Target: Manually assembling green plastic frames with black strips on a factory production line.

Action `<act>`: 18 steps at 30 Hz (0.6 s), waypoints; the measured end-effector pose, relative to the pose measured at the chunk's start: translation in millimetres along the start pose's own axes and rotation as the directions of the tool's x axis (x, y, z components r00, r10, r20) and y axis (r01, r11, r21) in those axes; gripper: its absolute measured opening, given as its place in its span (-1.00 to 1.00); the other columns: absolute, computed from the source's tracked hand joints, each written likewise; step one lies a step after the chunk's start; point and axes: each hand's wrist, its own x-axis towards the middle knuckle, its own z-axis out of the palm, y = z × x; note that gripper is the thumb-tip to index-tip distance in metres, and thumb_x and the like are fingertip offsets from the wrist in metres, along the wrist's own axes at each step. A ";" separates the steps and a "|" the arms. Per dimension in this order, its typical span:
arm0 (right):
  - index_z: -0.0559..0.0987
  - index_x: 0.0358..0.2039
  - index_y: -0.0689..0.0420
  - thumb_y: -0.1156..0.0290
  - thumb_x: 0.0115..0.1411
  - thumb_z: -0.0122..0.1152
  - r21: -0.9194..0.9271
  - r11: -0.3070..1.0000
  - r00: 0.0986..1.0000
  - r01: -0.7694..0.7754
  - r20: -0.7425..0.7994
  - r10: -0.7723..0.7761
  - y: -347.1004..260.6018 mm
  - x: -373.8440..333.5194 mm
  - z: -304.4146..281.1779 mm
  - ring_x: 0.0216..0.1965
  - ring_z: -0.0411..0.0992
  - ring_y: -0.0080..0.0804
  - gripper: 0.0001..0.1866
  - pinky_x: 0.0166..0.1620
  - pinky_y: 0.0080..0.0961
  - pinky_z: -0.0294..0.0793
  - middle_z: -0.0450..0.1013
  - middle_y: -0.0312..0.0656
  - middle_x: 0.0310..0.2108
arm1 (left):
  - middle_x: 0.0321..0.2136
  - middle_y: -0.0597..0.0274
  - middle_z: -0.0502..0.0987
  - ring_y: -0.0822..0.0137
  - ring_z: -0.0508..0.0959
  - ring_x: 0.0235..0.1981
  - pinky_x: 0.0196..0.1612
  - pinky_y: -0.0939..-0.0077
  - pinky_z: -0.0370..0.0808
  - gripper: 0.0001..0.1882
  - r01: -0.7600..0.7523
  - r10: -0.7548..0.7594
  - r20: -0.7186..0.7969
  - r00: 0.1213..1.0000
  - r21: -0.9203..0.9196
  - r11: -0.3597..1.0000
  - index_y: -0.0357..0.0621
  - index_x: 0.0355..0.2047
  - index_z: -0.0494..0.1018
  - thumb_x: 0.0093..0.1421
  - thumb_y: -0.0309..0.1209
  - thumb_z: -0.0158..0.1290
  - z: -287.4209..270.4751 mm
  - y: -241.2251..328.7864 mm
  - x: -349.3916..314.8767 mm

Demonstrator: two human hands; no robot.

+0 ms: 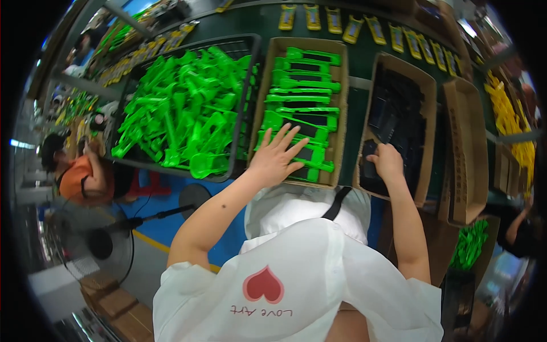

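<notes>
My left hand (277, 158) lies with fingers spread over the near end of a cardboard box (343, 102), touching the green plastic parts (302, 100) lined up in it. Dark panels show in several of these parts. To the right, my right hand (387, 162) reaches into a second cardboard box (431, 114) of black flat pieces (393, 108). Its fingers are curled, the thumb against a black piece at the near left of that box. Whether that piece is lifted is hard to make out.
On the left stands a black crate (255, 62) heaped with loose green parts (188, 108). An open cardboard box (467, 148) is at the right. Yellow pieces (353, 28) line the far side of the green table. A fan (99, 242) and a seated person (85, 176) are at left.
</notes>
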 end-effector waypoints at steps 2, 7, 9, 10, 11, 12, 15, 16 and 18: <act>0.43 -0.43 0.30 0.29 -0.20 0.31 0.092 0.994 0.999 -0.054 0.001 0.054 9.5 5.8 -3.3 -0.26 0.37 -0.03 -0.61 -0.22 -0.27 0.36 0.40 0.06 -0.37 | 0.15 0.12 0.01 0.12 -0.09 0.20 0.14 -0.02 -0.14 -0.45 0.028 -0.025 -0.118 0.993 0.018 0.999 0.10 0.07 0.16 0.08 -0.03 -0.14 11.9 -2.9 16.4; 0.42 -0.45 0.29 0.33 -0.25 0.37 0.188 0.979 0.987 -0.075 0.151 0.047 14.2 1.6 1.9 -0.35 0.41 -0.19 -0.60 -0.29 -0.39 0.36 0.42 -0.02 -0.44 | -0.32 0.10 0.44 0.13 0.41 -0.25 -0.15 0.27 0.31 -0.74 -0.081 -0.063 -0.488 0.871 -0.270 0.960 -0.22 -0.30 0.39 0.00 -0.37 0.03 -51.4 -10.9 17.1; 0.40 -0.49 0.27 0.38 -0.24 0.36 0.320 0.942 0.984 -0.104 0.169 0.052 21.3 -1.6 6.4 -0.49 0.39 -0.39 -0.64 -0.39 -0.48 0.36 0.41 -0.13 -0.56 | -0.41 0.03 0.43 0.05 0.41 -0.31 -0.25 0.28 0.36 -0.84 0.217 -0.312 -0.453 0.835 -0.250 0.944 -0.26 -0.41 0.40 -0.05 -0.59 -0.09 -81.0 -44.8 4.9; 0.39 -0.51 0.26 0.39 -0.23 0.35 0.381 0.919 0.983 -0.101 0.182 0.033 25.7 -0.4 8.9 -0.56 0.37 -0.45 -0.67 -0.45 -0.50 0.35 0.39 -0.17 -0.59 | -0.46 0.06 0.40 0.09 0.40 -0.35 -0.32 0.26 0.38 -0.89 0.301 -0.305 -0.525 0.794 -0.096 0.949 -0.20 -0.50 0.34 -0.11 -0.61 -0.09 -86.4 -69.5 -7.6; 0.37 -0.54 0.25 0.44 -0.18 0.30 0.465 0.870 0.969 -0.162 0.241 0.052 24.2 -1.4 5.7 -0.70 0.29 -0.54 -0.73 -0.60 -0.56 0.29 0.35 -0.23 -0.66 | -0.42 0.04 0.39 0.07 0.40 -0.32 -0.28 0.27 0.39 -0.88 0.489 -0.439 -0.382 0.813 0.038 0.872 -0.20 -0.47 0.35 -0.10 -0.59 -0.08 -92.3 -91.6 -20.8; 0.37 -0.55 0.24 0.46 -0.15 0.27 0.514 0.843 0.972 -0.160 0.229 0.045 23.4 -3.4 4.2 -0.73 0.27 -0.56 -0.76 -0.64 -0.58 0.26 0.34 -0.24 -0.66 | -0.36 0.03 0.39 0.05 0.39 -0.26 -0.21 0.25 0.38 -0.86 0.618 -0.590 -0.197 0.783 0.138 0.774 -0.22 -0.43 0.35 -0.08 -0.57 -0.07 -97.6 -107.9 -31.7; 0.36 -0.50 0.24 0.50 -0.07 0.19 0.589 0.788 0.971 -0.180 0.234 0.047 15.7 -9.9 0.4 -0.76 0.23 -0.59 -0.82 -0.70 -0.65 0.19 0.32 -0.26 -0.66 | -0.28 -0.01 0.39 0.05 0.37 -0.21 -0.15 0.21 0.35 -0.73 0.563 -0.592 0.174 0.787 0.192 0.804 -0.13 -0.29 0.42 -0.08 -0.44 0.05 -91.8 -134.9 -52.7; 0.35 -0.46 0.24 0.50 -0.04 0.16 0.690 0.707 0.987 -0.157 0.136 0.086 14.3 -9.3 0.7 -0.75 0.23 -0.61 -0.82 -0.69 -0.67 0.19 0.33 -0.26 -0.64 | -0.31 0.04 0.41 0.06 0.36 -0.21 -0.14 0.24 0.34 -0.73 0.566 -0.573 0.060 0.817 0.102 0.818 -0.08 -0.32 0.46 -0.11 -0.37 0.11 -74.4 -144.8 -62.7; 0.34 -0.35 0.25 0.47 0.04 0.09 0.828 0.553 0.983 -0.089 -0.017 0.183 19.9 -8.1 1.8 -0.71 0.22 -0.64 -0.81 -0.66 -0.71 0.17 0.32 -0.28 -0.60 | -0.34 0.07 0.42 0.06 0.36 -0.20 -0.13 0.27 0.34 -0.75 0.590 -0.594 0.030 0.804 0.074 0.804 -0.09 -0.35 0.47 -0.11 -0.37 0.11 -72.2 -152.0 -60.4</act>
